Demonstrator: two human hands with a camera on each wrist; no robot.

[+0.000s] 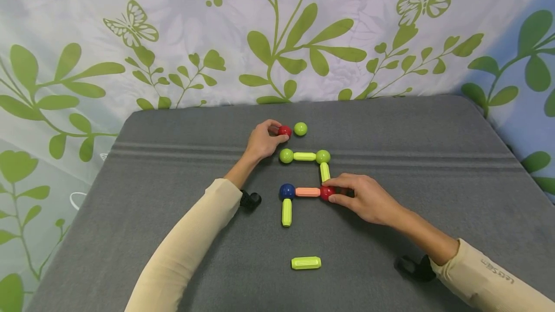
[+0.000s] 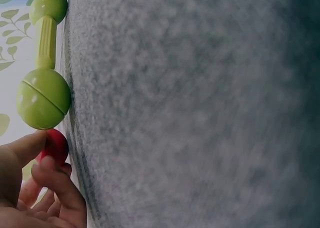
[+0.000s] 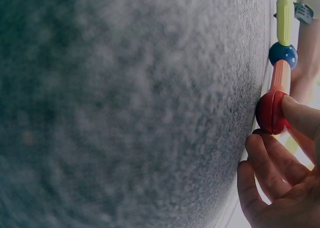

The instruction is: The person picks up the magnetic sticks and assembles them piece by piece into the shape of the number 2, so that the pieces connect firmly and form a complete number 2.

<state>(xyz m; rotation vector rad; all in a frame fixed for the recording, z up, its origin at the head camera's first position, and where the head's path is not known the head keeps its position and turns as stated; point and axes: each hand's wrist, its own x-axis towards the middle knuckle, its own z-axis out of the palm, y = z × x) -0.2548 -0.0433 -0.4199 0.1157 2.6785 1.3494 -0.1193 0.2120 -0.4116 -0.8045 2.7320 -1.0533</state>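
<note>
A red ball [image 1: 284, 131] is pinched between the thumb and fingers of my left hand [image 1: 262, 140] near the far side of the table. My right hand [image 1: 366, 198] grips another red ball [image 3: 270, 113] at a corner of a chain of balls and rods. From that ball an orange rod [image 1: 307, 192] runs left to a blue ball [image 1: 287, 191], which has a yellow-green rod [image 1: 286, 213] pointing toward me. Another yellow-green rod [image 1: 325, 172] leads away to a green ball [image 1: 323, 157]. A further rod [image 1: 304, 156] joins it to a second green ball [image 1: 286, 155].
A loose green ball [image 1: 300, 129] lies just right of the left hand's red ball. One loose yellow-green rod [image 1: 306, 263] lies nearer to me on the grey cloth-covered table [image 1: 173, 196]. A leaf-patterned curtain [image 1: 277, 32] hangs behind the far edge.
</note>
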